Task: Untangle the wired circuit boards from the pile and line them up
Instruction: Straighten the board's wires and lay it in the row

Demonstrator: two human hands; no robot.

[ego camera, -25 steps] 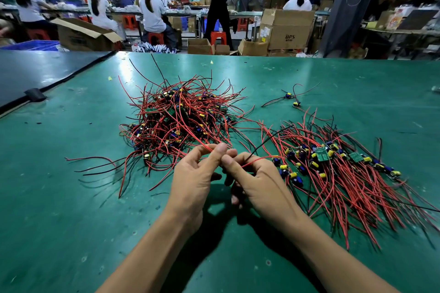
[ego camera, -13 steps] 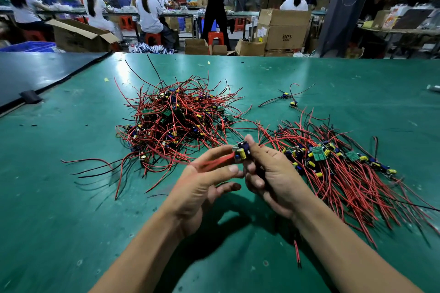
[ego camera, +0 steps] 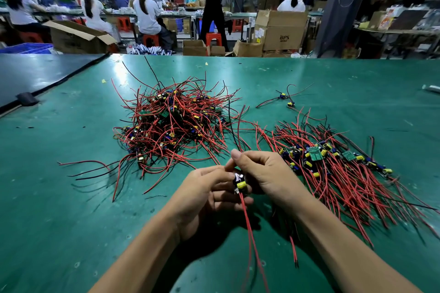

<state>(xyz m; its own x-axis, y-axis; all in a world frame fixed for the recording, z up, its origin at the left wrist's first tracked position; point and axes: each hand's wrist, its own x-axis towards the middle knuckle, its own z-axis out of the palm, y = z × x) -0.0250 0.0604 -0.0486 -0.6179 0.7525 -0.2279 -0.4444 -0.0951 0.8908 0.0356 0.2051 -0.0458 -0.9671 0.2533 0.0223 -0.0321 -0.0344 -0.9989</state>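
Observation:
A tangled pile (ego camera: pixel 173 123) of small circuit boards with red and black wires lies on the green table (ego camera: pixel 59 197), ahead and left of centre. To the right, a row of lined-up boards (ego camera: pixel 333 162) lies with its wires fanned toward me. Between them, above the table, my left hand (ego camera: pixel 204 195) and my right hand (ego camera: pixel 269 173) together hold one small circuit board (ego camera: pixel 240 182) with a yellow capacitor. Its red wires hang down toward me. My right thumb and fingers curl round the board's far end; my left fingertips pinch its near side.
One or two stray wired boards (ego camera: pixel 285 100) lie farther back on the right. A dark mat (ego camera: pixel 35 74) borders the table at the left. Cardboard boxes (ego camera: pixel 281 31) and seated workers (ego camera: pixel 147 14) fill the space beyond the far edge.
Both hands have drawn back from the pile toward me, bringing one board out. The board has turned so its red wires now hang down toward me.

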